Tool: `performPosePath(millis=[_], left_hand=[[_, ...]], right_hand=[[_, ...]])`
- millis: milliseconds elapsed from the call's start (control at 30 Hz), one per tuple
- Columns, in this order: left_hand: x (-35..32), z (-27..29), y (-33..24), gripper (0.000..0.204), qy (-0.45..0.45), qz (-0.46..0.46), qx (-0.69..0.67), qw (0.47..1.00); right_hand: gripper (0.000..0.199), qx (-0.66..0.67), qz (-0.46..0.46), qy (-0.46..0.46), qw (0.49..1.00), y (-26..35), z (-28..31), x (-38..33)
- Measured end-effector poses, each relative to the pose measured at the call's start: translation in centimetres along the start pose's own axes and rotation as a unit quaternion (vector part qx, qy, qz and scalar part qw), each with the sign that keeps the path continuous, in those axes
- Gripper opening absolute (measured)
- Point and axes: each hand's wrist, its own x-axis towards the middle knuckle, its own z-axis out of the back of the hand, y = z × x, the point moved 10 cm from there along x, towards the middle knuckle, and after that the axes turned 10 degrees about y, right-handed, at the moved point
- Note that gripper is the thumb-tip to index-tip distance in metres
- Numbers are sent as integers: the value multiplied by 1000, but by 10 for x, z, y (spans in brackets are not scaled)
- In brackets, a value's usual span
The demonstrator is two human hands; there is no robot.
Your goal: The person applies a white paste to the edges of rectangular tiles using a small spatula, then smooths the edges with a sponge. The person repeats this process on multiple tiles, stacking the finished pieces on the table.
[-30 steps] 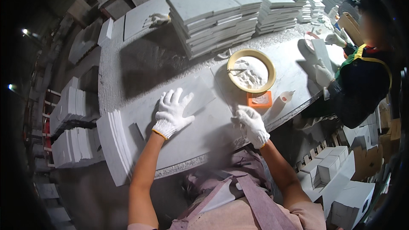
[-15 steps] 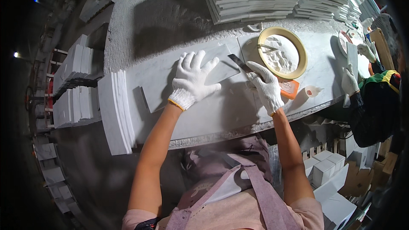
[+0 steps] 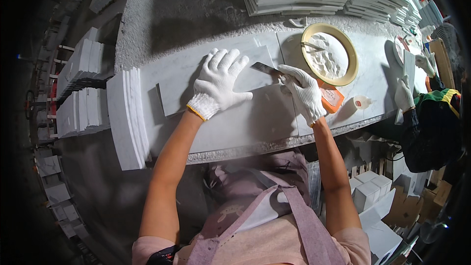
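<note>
Marble tile (image 3: 196,81) lies flat on the workbench (image 3: 162,24), pressed under the open, spread left hand (image 3: 219,79). Right hand (image 3: 304,93) grasps a scraper (image 3: 267,69), blade at the tile's right edge.

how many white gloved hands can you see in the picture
4: the person's left hand flat on the marble tile, their right hand holding a scraper, and a co-worker's two at right. Others may be hidden.
</note>
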Motion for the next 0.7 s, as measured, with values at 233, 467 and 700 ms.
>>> performPosePath(millis=[233,467,700], left_hand=[[-1,3,-1,97,0,-1,-9,1000],[-1,4,0,96,-18,-12,-20,1000],[-2,5,0,96,-30,-13,-25,999]], right_hand=[[27,55,51,11,997,10,-6,2],[28,-90,40,-16,995,17,-4,2],[29,-142,61,-54,986,23,-5,-1]])
